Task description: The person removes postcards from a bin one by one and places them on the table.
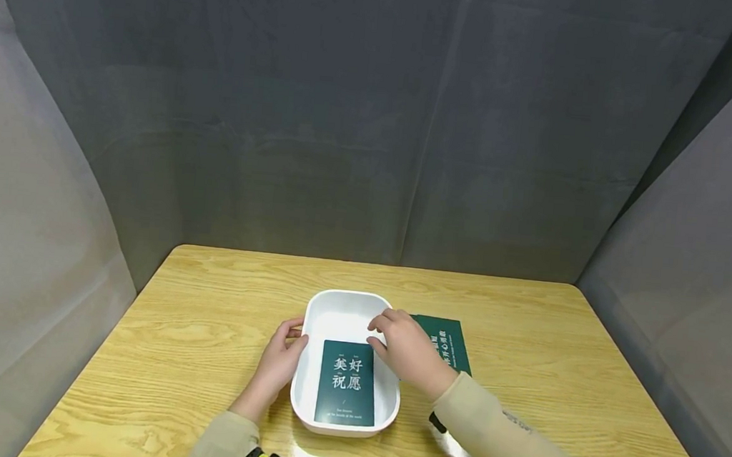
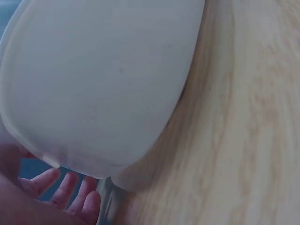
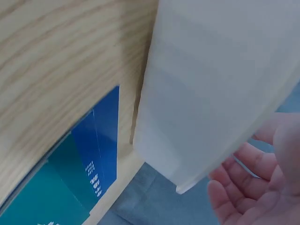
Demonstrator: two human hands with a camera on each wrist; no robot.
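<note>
A person is working over a wooden worktop [image 1: 216, 331] with both hands at a white oblong tray [image 1: 340, 312]. The left hand [image 1: 279, 361] is resting against the tray's left wall, its fingers relaxed and lying along the outside; the left wrist view shows those fingers [image 2: 70, 197] loose and straight beside the white wall, so this grip is apart and clamps nothing. The right hand [image 1: 406, 350] is reaching over the tray's right rim, fingertips toward the far inner part; the right wrist view shows its fingers [image 3: 239, 187] gently bent next to the tray wall, holding nothing, so that grip is apart too.

Inside the tray, a dark green card [image 1: 347, 383] with white characters is lying flat on the bottom at the near end, face up. A second green card [image 1: 450, 339] is lying on the worktop just right of the tray, partly hidden under the right hand and wrist.

By my reading, the step in hand is the settling of the first card in the tray while the left hand is steadying it. The next move probably calls for the right hand to be drawing back over the rim, pinching the outer card by an edge and lifting it clear of the wall.
</note>
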